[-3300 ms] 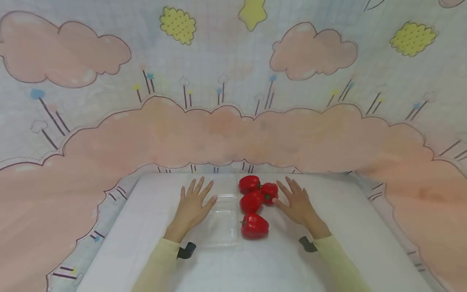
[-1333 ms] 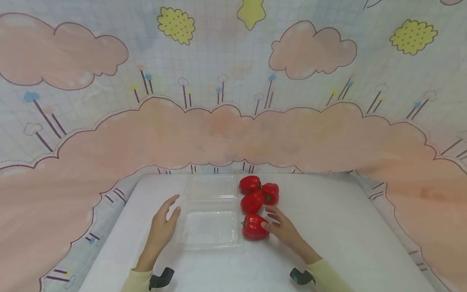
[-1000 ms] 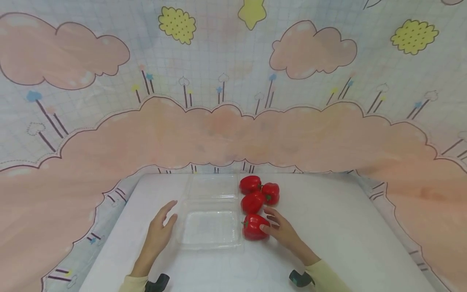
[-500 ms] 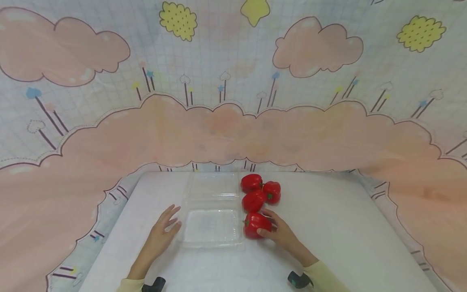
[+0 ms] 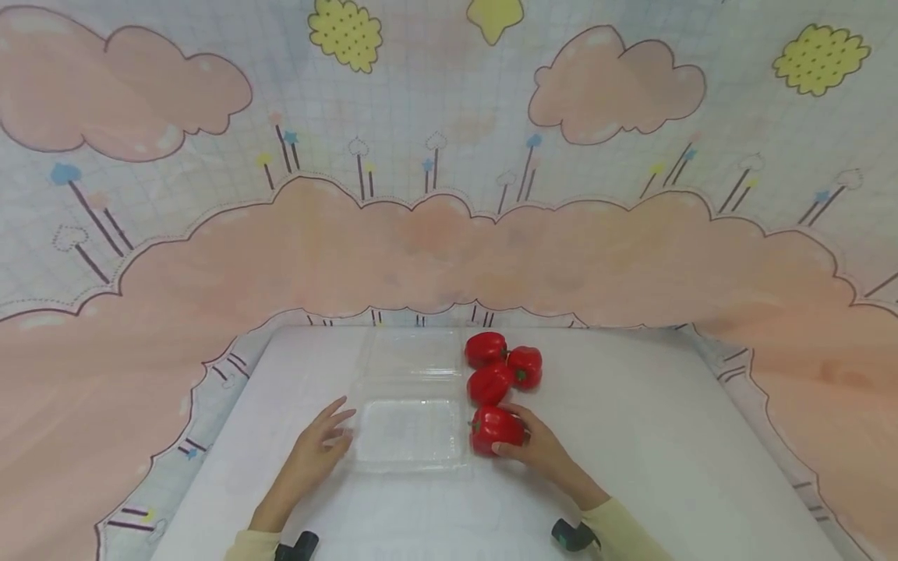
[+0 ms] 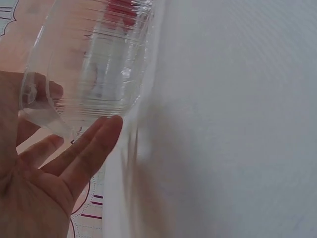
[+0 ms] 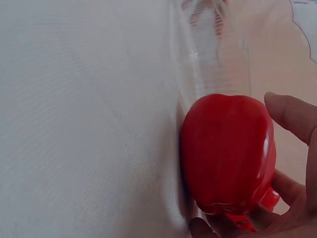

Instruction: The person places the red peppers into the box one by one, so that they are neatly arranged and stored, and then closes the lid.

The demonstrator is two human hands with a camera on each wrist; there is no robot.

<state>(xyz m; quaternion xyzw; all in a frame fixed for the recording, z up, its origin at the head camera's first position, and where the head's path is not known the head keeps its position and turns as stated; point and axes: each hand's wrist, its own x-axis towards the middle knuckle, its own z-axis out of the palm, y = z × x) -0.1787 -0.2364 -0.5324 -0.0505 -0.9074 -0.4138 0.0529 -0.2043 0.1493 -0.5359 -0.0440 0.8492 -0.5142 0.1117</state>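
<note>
A red bell pepper (image 5: pixel 496 431) lies on its side at the front of a group of red bell peppers. My right hand (image 5: pixel 547 456) holds it from the right, fingers behind and thumb at the front. In the right wrist view the pepper (image 7: pixel 228 153) sits between thumb and fingers; part of the fingers is hidden behind it. A clear plastic container (image 5: pixel 410 467) stands left of the peppers, its lid (image 5: pixel 414 351) laid back behind it. At the container's left edge is my left hand (image 5: pixel 312 452), fingers loosely extended. In the left wrist view the fingers lie close against the clear wall (image 6: pixel 89 104).
Several more bell peppers lie behind the held one: one at the back (image 5: pixel 486 350), one in the middle (image 5: pixel 489 384) and one to the right (image 5: pixel 525 368). The white table (image 5: pixel 631 405) ends at a patterned cloth (image 5: pixel 449 257) hanging behind it.
Both hands came down from flat, spread positions. The right hand reached the front pepper and its fingers closed around it. The left hand moved left, then back toward the container's edge.
</note>
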